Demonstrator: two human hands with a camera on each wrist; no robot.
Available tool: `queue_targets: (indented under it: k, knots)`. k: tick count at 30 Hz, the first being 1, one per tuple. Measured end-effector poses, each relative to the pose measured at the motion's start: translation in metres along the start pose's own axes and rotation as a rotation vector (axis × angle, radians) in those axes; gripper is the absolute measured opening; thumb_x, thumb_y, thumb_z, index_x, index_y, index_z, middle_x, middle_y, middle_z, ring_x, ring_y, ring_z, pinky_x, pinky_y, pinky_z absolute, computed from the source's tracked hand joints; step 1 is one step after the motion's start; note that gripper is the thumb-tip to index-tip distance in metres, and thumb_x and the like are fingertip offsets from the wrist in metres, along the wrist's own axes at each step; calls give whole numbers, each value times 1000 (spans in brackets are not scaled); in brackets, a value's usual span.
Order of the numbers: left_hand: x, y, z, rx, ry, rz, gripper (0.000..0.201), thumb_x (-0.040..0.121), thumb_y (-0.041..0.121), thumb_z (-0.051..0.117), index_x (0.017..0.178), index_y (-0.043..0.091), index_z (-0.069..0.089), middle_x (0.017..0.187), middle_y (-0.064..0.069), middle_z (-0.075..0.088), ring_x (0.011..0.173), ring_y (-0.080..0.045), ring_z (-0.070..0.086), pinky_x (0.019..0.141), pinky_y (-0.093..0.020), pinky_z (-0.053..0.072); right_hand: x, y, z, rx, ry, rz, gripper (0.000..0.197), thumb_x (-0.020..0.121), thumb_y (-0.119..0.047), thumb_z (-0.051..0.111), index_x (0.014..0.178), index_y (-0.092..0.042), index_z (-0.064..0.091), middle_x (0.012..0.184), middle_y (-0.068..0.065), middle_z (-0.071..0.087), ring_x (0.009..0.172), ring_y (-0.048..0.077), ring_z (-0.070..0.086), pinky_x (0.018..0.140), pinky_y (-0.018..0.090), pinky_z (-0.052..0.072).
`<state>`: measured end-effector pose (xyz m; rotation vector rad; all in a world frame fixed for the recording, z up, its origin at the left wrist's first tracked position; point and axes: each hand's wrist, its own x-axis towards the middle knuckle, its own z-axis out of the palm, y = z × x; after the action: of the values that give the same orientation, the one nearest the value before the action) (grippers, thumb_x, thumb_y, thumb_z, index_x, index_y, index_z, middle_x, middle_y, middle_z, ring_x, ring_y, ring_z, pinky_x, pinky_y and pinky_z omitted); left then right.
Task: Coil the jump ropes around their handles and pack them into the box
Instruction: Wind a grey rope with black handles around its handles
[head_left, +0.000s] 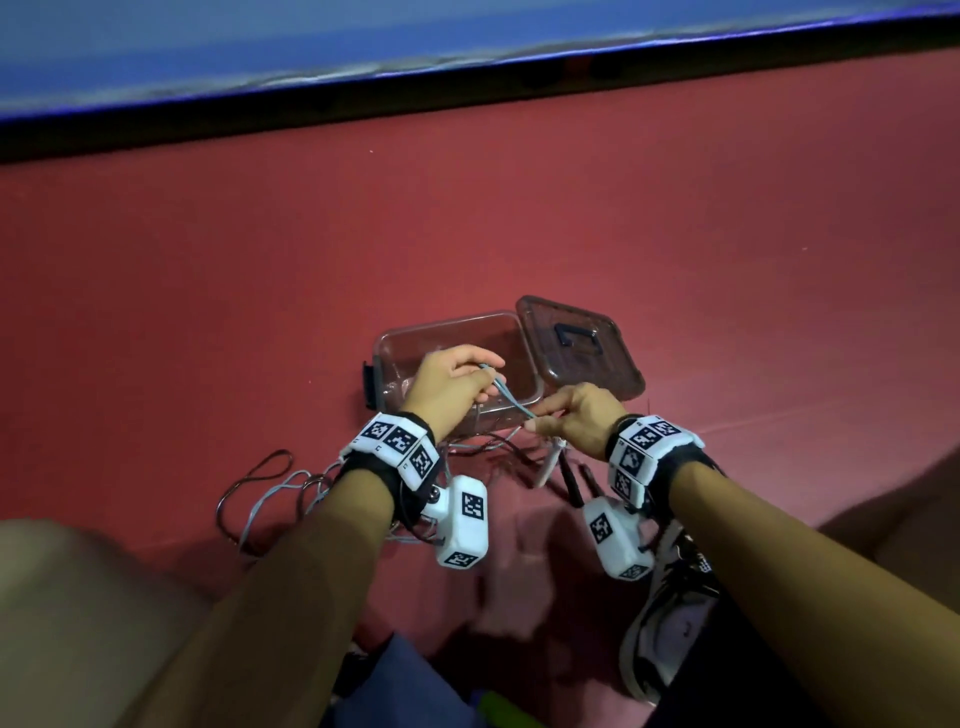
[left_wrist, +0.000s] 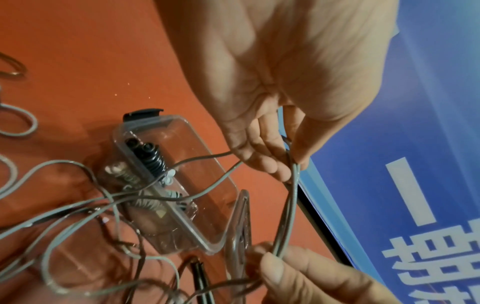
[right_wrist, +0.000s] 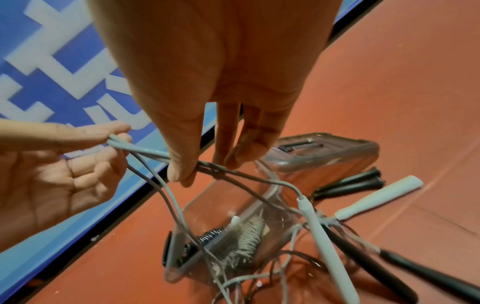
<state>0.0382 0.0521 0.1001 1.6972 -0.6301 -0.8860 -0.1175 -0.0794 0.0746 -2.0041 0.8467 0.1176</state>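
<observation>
A clear plastic box (head_left: 395, 345) stands on the red floor, its lid (head_left: 576, 353) lying open to the right. Inside it lie a coiled black rope (left_wrist: 153, 158) and a coiled grey rope (left_wrist: 148, 203). My left hand (head_left: 480, 371) pinches a folded bend of a grey jump rope (head_left: 511, 400) above the box. My right hand (head_left: 537, 418) pinches the same doubled grey rope (right_wrist: 148, 151) between thumb and fingers, close to the left hand. The rope's white handles (right_wrist: 319, 236) dangle below, beside black handles (right_wrist: 350, 185) on the floor.
Loose grey and dark rope loops (head_left: 270, 493) tangle on the floor in front of the box and to its left. A blue printed board (head_left: 467, 31) with a black base runs along the back. My shoe (head_left: 670, 597) is at the lower right.
</observation>
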Motion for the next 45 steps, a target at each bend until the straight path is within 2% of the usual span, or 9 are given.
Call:
queue_targets:
  k: [5, 12, 18, 22, 26, 29, 34, 39, 45]
  knots:
    - [-6, 22, -20, 17, 66, 40, 19, 97, -2, 56, 96, 12, 69, 74, -5, 67, 55, -1, 60, 59, -16, 51, 0, -32, -15, 7, -62, -87, 3, 82, -33, 80, 84, -35, 80, 69, -19, 71, 63, -12, 58, 71, 11, 42]
    - [-17, 23, -37, 42, 27, -50, 32, 96, -6, 46, 103, 20, 64, 82, -2, 74, 76, -15, 69, 66, -22, 53, 2, -68, -9, 148, -46, -230, 5, 79, -34, 82, 76, -32, 80, 72, -10, 74, 68, 2, 63, 74, 23, 50]
    - [-25, 10, -48, 279, -112, -52, 28, 75, 13, 81, 97, 27, 72, 89, 3, 74, 86, -13, 67, 93, -37, 53, 13, -99, -11, 140, -51, -319, 24, 81, -37, 80, 78, -13, 76, 72, 14, 69, 65, 15, 54, 69, 36, 48]
    - [-28, 13, -45, 368, -188, -22, 15, 82, 26, 83, 95, 19, 79, 91, -2, 78, 80, -9, 69, 82, -26, 52, 17, -109, -12, 119, -73, -344, 37, 86, -32, 77, 74, 2, 66, 64, 8, 53, 60, 18, 43, 62, 31, 40]
    - [-23, 6, -44, 499, -173, 9, 15, 89, 29, 76, 93, 16, 80, 87, -7, 76, 79, -21, 68, 81, -29, 51, 20, -98, -8, 171, -52, -302, 37, 87, -32, 76, 80, 4, 68, 68, 20, 60, 63, 19, 49, 65, 36, 45]
    - [-22, -3, -44, 491, -159, -9, 15, 90, 27, 76, 94, 13, 80, 84, -2, 73, 73, -9, 59, 73, -16, 45, 26, -85, -7, 158, -15, -232, 38, 84, -42, 77, 74, -6, 73, 76, 23, 69, 61, 18, 54, 67, 43, 52]
    - [-20, -8, -41, 402, -137, -20, 7, 92, 22, 74, 87, 22, 78, 97, 9, 78, 81, 1, 66, 75, -6, 45, 32, -69, -13, 142, 44, -129, 37, 84, -46, 76, 70, -11, 74, 70, 8, 74, 59, 13, 59, 66, 35, 53]
    - [-17, -15, -42, 368, -82, -14, 17, 91, 25, 74, 76, 18, 78, 71, -20, 64, 64, -15, 49, 66, -25, 41, 36, -52, -20, 88, 98, -60, 18, 88, -30, 75, 71, -23, 73, 64, -7, 69, 53, 2, 57, 60, 23, 47]
    - [-13, -30, -35, 358, -86, -77, 16, 89, 26, 77, 83, 11, 77, 67, -15, 61, 63, -12, 47, 68, -23, 42, 41, -26, -9, 2, 118, 50, 16, 85, -14, 71, 74, -26, 72, 73, -8, 71, 73, 13, 66, 71, 23, 53]
